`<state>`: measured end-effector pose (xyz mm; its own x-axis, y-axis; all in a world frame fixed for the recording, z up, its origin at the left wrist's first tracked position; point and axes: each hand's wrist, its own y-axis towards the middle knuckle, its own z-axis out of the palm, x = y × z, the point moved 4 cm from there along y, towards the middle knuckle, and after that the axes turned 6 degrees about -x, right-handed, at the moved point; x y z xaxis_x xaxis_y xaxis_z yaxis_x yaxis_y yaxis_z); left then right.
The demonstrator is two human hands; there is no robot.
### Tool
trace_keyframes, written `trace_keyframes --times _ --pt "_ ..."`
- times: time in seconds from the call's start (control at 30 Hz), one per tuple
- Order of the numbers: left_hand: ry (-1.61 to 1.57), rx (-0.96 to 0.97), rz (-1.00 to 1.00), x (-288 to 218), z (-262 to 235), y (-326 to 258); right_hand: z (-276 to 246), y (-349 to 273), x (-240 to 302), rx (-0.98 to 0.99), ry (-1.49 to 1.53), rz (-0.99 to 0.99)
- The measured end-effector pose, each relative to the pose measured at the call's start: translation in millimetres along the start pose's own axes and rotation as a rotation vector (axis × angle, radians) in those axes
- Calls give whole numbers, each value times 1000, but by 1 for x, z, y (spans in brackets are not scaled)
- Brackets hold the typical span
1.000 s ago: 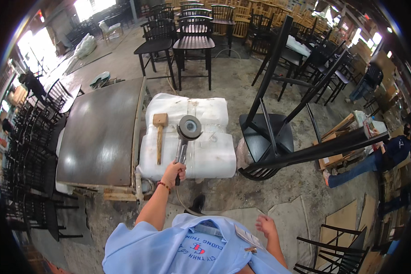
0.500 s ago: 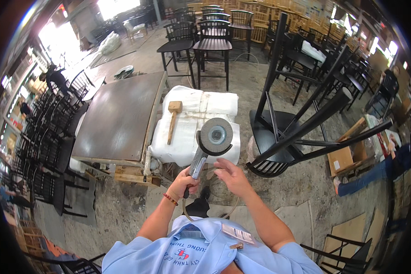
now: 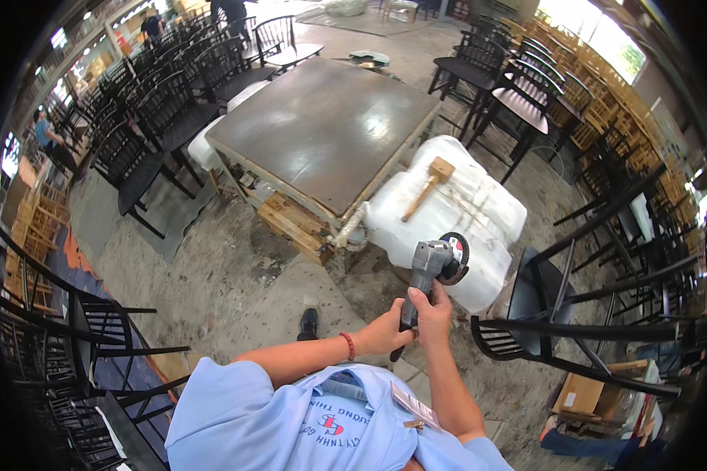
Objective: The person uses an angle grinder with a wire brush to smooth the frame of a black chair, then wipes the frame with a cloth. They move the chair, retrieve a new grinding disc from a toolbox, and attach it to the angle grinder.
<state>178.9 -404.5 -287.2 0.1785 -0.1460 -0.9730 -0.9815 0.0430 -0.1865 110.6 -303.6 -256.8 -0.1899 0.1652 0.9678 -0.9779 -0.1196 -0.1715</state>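
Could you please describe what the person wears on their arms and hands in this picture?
Both forearms are bare, and both hands are gloveless: left hand, right hand. A thin red bracelet circles the left wrist. Short light-blue shirt sleeves cover the upper arms.
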Motion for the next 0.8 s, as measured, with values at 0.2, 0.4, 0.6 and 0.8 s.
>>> trace_keyframes --times 0.2,0.4,0.6,0.8 --pt "24 74 -154 65 -161 -7 58 26 -41 -9 -303 -17" --pt "210 -416 -449 198 -366 -68 44 108 -75 -359 -614 -139" --pt "125 -727 -803 258 -453 -116 4 220 -55 -597 -790 -246" --pt "283 -635 -1034 279 -451 -130 -13 317 -85 -684 -895 -242"
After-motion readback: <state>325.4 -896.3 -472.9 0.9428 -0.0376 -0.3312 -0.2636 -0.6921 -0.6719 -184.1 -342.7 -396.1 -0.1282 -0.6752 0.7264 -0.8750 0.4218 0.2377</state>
